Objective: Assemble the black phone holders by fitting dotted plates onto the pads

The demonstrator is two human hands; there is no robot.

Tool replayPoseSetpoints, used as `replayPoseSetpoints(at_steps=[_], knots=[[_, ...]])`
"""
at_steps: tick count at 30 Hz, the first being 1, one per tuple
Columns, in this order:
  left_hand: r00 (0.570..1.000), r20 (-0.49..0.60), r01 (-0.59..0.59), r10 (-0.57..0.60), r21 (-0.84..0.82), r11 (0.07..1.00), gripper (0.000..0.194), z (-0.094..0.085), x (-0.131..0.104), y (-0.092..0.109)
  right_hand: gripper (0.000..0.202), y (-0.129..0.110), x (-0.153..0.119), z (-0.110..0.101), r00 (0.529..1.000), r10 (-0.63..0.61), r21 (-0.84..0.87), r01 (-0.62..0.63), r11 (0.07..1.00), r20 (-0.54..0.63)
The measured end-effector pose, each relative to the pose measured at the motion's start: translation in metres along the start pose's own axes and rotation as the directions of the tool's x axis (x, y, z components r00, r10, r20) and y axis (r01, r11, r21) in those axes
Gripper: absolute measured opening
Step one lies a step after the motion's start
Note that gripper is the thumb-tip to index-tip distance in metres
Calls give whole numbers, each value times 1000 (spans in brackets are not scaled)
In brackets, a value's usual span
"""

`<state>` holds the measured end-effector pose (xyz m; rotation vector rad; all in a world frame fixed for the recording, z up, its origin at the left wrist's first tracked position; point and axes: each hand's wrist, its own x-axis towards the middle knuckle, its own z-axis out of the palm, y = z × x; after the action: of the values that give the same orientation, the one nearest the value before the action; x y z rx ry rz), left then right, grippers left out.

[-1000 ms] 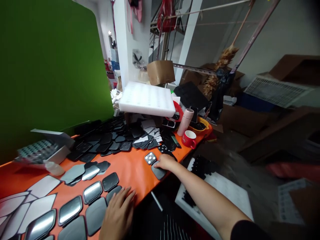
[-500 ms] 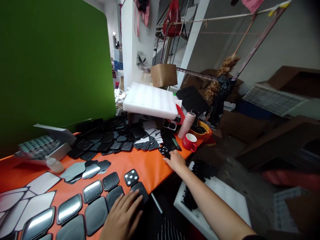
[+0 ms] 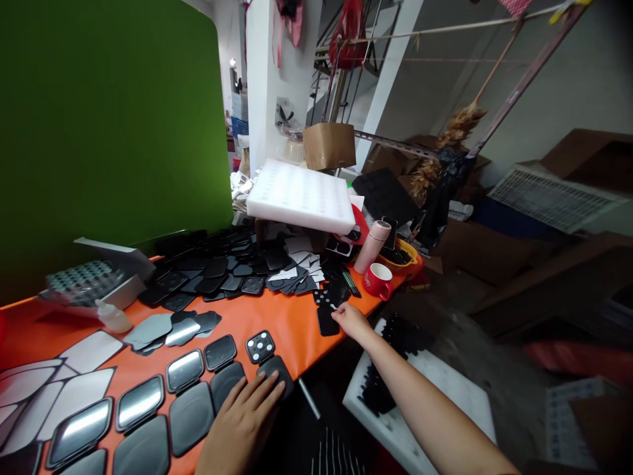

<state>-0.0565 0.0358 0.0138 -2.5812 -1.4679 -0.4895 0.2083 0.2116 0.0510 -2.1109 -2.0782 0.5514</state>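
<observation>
My left hand (image 3: pixel 243 417) lies flat, fingers stretched over the black lid of an open compact case (image 3: pixel 277 371). That case's other half (image 3: pixel 260 346) carries several white dots. My right hand (image 3: pixel 353 323) is closed in a pinch at the edge of a second open black case (image 3: pixel 327 321), near the table's right edge. White dots also mark this case's far half (image 3: pixel 322 297). A tiny pale spot shows at the right fingertips; what they hold is too small to make out. Left of my left hand, open mirrored compacts (image 3: pixel 184 371) stand in a row.
Grey mirror pieces (image 3: pixel 151 332), a small bottle (image 3: pixel 113 316) and white-faced sheets (image 3: pixel 93 348) lie on the orange table (image 3: pixel 287 316). Farther back are piled black cases (image 3: pixel 215 267), a pink flask (image 3: pixel 372 247) and a red mug (image 3: pixel 376 282). White foam (image 3: pixel 445 376) sits below, at right.
My right hand has drawn back slightly from the second case, uncovering its black lid, and its fingers have closed into a pinch. My left hand stays on its case. The view has shifted slightly.
</observation>
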Motion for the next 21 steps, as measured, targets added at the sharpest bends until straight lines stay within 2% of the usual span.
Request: replayPoseSetpoints(at_steps=[4,7,9,12,14,17,21], knots=[[1000,-22,4,-4,2,1000,44,-1,-2,1,43,-8,2,1,999,22,-47,-24,999,-30],[998,-47,41,-44,-62,997,38,-8,11,8,44,-10,3,3,1000,15,-68,-16,998,-16],[997,-31,62,-67,-135,989,34,-14,33,16,35,-8,4,2,1000,-11,-79,9,997,-24],[997,44,67,-59,-200,977,34,-18,82,28,30,1,5,-3,992,-98,-108,89,990,-81],[995,96,35,-15,-211,977,38,-11,116,34,33,7,7,-7,976,-194,-128,181,975,-101],[989,140,-13,45,-222,975,48,10,155,39,33,17,12,-8,936,-347,-143,336,931,-57],[975,209,-19,68,-228,974,57,39,176,41,34,29,21,-1,889,-458,-150,451,880,-13]])
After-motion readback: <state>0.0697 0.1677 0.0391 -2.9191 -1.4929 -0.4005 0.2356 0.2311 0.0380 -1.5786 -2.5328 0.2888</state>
